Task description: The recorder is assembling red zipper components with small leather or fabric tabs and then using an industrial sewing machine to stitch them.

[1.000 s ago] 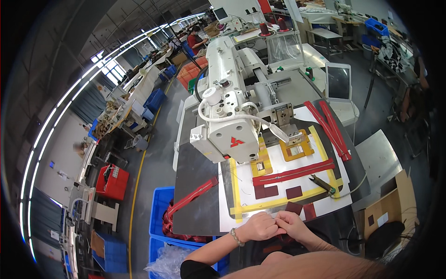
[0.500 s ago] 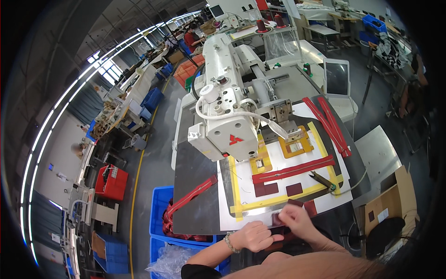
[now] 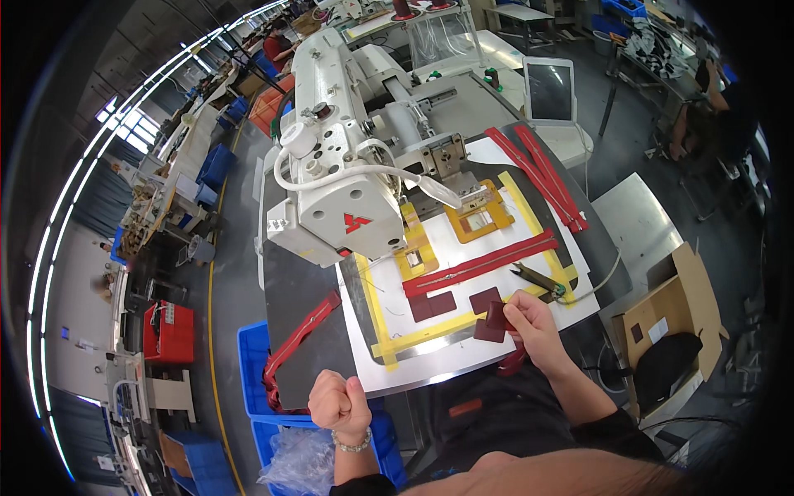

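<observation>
Maroon patch [image 3: 495,321] clamped in right grip [image 3: 536,331]; left grip [image 3: 340,407] curled into a fist

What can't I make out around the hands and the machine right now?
All in the head view:
Inside of the left hand: hidden by its own fist.
Gripped edge of the held dark red patch: covered by the right hand.
Needle: not seen, probably blocked by the sewing machine head.
Red thread spools: cut off by the top edge.

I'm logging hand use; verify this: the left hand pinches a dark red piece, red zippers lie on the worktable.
Wrong hand: in the head view, the right hand pinches a dark red piece; red zippers do lie on the worktable.
</observation>
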The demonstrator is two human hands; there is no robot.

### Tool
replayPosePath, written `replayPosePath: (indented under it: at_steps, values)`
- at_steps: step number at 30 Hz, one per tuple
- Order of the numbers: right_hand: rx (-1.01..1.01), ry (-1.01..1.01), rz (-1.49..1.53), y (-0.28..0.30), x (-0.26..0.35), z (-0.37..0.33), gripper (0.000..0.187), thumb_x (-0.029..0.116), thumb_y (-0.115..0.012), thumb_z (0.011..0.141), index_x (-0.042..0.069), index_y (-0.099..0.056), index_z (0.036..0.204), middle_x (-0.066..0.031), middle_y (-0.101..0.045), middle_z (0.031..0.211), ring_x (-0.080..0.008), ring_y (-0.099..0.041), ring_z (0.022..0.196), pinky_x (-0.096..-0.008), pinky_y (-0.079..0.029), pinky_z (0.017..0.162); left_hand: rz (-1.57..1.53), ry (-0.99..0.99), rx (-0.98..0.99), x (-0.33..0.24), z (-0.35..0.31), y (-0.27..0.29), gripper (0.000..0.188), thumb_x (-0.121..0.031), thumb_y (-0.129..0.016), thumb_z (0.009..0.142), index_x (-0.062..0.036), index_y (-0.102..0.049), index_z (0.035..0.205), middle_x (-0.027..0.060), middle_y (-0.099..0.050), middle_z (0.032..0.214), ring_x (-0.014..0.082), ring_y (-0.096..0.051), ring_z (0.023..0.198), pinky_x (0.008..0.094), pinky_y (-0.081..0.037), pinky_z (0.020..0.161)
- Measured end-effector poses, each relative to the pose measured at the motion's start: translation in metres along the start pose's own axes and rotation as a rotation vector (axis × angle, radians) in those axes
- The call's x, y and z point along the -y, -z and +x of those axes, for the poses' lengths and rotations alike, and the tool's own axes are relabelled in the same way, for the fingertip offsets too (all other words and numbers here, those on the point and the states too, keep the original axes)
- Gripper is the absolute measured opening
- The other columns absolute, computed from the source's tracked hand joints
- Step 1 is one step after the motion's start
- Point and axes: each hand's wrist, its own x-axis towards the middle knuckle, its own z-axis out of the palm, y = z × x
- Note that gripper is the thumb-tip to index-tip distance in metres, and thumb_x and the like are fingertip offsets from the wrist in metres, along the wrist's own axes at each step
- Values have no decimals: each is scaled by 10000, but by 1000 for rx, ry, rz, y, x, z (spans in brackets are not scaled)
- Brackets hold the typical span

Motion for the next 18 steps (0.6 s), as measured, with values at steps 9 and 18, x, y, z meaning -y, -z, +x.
replayPosePath:
  at_steps: [9,18]
  values:
    - [109,-48,100,-12,-4,-11,164,164,-489,973,90,-476,827,77,-417,670,1,-304,558,-171,-240,497,-196,-134,808,-23,21,-28,270,-262,-790,616,-148,-549,570,-11,-595,786,208,-511,907,359,-339,777]
    - [154,-97,193,-14,-5,-18,142,166,-495,973,97,-484,850,72,-433,690,2,-303,559,-169,-245,494,-498,226,431,-14,-6,-62,504,-132,-876,565,-86,-572,964,98,-560,1097,240,-514,992,354,-403,847]
